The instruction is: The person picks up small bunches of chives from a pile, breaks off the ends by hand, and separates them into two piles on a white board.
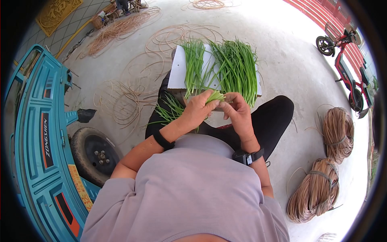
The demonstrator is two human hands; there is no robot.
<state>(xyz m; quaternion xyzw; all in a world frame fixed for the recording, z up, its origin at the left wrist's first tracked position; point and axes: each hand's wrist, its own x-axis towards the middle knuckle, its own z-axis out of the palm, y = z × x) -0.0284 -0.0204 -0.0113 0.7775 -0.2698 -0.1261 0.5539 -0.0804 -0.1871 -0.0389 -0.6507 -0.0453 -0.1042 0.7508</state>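
My left hand is closed around a small bunch of green stalks, whose pale ends stick out beside the thumb. Long leaves trail from it over my left thigh. Beside those ends, my right hand has thumb and fingers pinched together; anything between them is too small to make out. Just beyond both hands, a white board bears a narrow pile of long green leaves on its left and a wider pile on its right.
A blue vehicle and a wheel stand at the left. Loose cane coils lie on the floor ahead. At the right are two tied cane bundles and a red scooter. Someone's legs show at the top left.
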